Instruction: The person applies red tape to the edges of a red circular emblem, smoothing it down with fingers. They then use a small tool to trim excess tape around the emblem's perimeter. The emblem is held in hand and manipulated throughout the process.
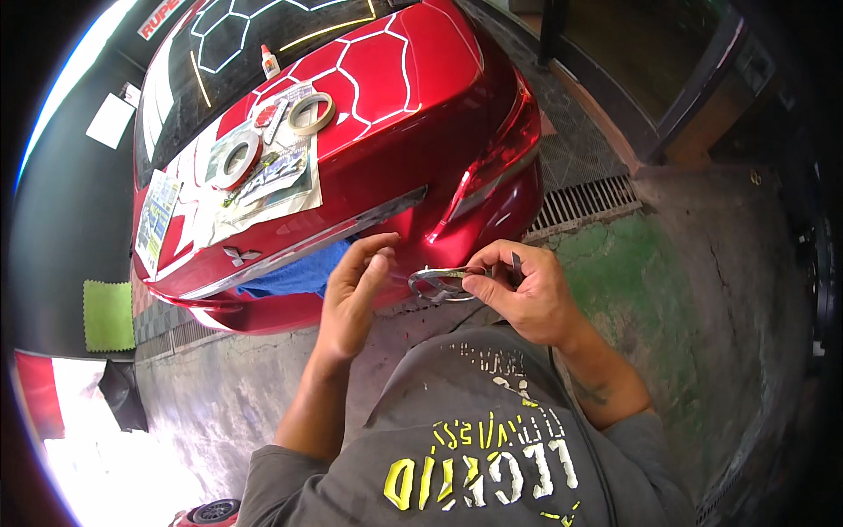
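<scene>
The red car point(378, 167) fills the far left of your scene, with newspaper point(303, 171) spread over its boot lid and a blue cloth point(303, 268) lying by the bumper, beyond your left hand. Good cover, so use it: that seems a safer rest for anything bare-edged than open paint.

Your right hand point(518, 290) is closed in a pinch of thumb and forefinger on the right side of the ring point(425, 275), silver and tilted, held in front of your chest with floor point(615, 255) showing past it. Your left hand point(356, 281) is open just to the left of it, thumb and fingers apart; I can't make out anything in it, nor any touch on the ring.

One-sided support probably lets the ring twist, so bring your left thumb and finger to the opposite rim before you press or pull. Work over the cloth if you can, since a slip here could end on the floor.

On the newspaper are the near tape roll point(254, 158) and the far tape roll point(309, 129). Smallest is the dark piece point(516, 268) between your right fingers. I can't tell what it is; angle it away from the shiny face to avoid scratches.
</scene>
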Demonstrator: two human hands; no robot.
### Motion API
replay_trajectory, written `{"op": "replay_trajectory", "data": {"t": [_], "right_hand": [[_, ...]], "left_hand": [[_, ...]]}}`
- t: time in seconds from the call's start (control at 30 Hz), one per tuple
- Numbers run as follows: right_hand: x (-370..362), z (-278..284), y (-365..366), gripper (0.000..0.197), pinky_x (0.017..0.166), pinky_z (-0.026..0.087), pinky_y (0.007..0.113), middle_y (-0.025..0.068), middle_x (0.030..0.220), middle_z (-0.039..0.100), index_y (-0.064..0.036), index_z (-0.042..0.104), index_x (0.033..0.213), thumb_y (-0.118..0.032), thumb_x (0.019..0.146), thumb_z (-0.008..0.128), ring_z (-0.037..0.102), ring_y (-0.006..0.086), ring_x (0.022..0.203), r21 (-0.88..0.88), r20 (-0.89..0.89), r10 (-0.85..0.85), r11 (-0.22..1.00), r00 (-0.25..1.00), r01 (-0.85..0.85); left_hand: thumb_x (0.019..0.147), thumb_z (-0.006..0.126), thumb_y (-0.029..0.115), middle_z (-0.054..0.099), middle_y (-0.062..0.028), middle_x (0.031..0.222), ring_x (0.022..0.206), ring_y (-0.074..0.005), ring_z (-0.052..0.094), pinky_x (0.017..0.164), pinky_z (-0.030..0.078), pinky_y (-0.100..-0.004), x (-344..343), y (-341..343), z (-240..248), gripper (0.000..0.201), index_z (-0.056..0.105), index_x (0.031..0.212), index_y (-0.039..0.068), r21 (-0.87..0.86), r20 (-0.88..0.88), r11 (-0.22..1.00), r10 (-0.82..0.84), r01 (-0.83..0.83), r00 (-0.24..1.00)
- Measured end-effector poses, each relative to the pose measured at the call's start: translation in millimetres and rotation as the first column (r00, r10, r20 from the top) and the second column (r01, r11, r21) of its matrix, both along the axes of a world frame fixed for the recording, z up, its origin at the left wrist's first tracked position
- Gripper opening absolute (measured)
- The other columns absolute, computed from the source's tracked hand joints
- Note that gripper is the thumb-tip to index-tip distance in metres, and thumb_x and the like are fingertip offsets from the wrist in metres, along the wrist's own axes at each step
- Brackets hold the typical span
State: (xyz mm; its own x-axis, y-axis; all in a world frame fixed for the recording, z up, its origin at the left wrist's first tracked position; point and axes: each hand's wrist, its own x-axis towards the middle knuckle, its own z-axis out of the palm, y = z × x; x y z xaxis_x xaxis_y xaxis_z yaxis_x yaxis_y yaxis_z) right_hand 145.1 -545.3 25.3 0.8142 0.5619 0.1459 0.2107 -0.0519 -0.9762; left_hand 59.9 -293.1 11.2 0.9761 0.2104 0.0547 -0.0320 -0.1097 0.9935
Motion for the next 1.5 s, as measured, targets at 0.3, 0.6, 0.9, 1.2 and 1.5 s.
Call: {"op": "replay_trajectory", "data": {"t": [0.3, 0.6, 0.9, 1.2, 1.5], "right_hand": [[-24.7, -13.6, 4.1, 0.021, 0.061, 0.046, 0.022, -0.0028, 0.084, 0.072, -0.0058, 0.077, 0.106, -0.012, 0.09, 0.089, 0.056, 0.0009, 0.069, 0.121, -0.179, 0.081, 0.991, 0.98, -0.06], [-17.8, -6.8, -3.5, 0.02, 0.054, 0.044, 0.028, 0.0062, 0.088, 0.074, -0.0062, 0.078, 0.097, -0.009, 0.082, 0.091, 0.054, 0.0131, 0.061, 0.049, 0.35, 0.161, 0.981, 0.923, -0.19], [-19.8, -5.7, -13.0, 0.028, 0.059, 0.041, 0.024, -0.004, 0.077, 0.069, -0.0031, 0.077, 0.093, -0.029, 0.097, 0.085, 0.053, 0.0015, 0.069, -0.09, -0.473, 0.22, 0.951, 0.853, -0.296], [-25.6, -15.4, 7.5, 0.018, 0.067, 0.05, 0.023, 0.0013, 0.087, 0.078, 0.0004, 0.078, 0.101, -0.017, 0.102, 0.077, 0.064, 0.0031, 0.075, 0.105, -0.584, 0.221, 0.975, 0.781, -0.197], [-12.9, -28.7, 3.0, 0.013, 0.074, 0.053, 0.025, 0.0026, 0.087, 0.078, 0.0004, 0.078, 0.1, -0.012, 0.102, 0.075, 0.067, 0.0066, 0.08, -0.125, -0.507, 0.279, 0.912, 0.816, -0.39]], "left_hand": [[0.095, 0.079, 0.005, 0.076, -0.0064, 0.094, 0.087, -0.0154, 0.072, 0.08, 0.056, -0.0293, -9.6, -12.8, 33.5, 0.016, 0.074, 0.108, -0.004, 0.064, -0.084, 0.938, -0.336, 0.342, 0.938], [0.079, 0.089, 0.003, 0.073, -0.0094, 0.105, 0.098, -0.0293, 0.073, 0.088, 0.06, -0.0447, -21.0, -6.7, 19.5, 0.03, 0.083, 0.108, 0.009, 0.487, 0.226, 0.813, -0.471, 0.319, 0.853], [0.058, 0.091, 0.018, 0.068, -0.0016, 0.106, 0.107, -0.0276, 0.064, 0.087, 0.056, -0.0396, -16.2, -6.2, 11.4, 0.039, 0.087, 0.096, 0.027, 0.764, 0.475, 0.613, -0.326, -0.2, 0.818], [0.054, 0.089, 0.017, 0.063, -0.0027, 0.107, 0.107, -0.028, 0.061, 0.086, 0.054, -0.0399, -11.6, -9.2, -6.9, 0.04, 0.086, 0.093, 0.024, 0.771, 0.538, 0.558, -0.311, -0.308, 0.784], [0.073, 0.082, 0.017, 0.044, -0.0223, 0.162, 0.161, -0.0519, 0.018, 0.125, 0.023, -0.065, -16.8, -4.4, -3.0, 0.026, 0.077, 0.099, 0.012, 0.727, -0.06, 0.591, -0.452, 0.349, 0.89]]}}
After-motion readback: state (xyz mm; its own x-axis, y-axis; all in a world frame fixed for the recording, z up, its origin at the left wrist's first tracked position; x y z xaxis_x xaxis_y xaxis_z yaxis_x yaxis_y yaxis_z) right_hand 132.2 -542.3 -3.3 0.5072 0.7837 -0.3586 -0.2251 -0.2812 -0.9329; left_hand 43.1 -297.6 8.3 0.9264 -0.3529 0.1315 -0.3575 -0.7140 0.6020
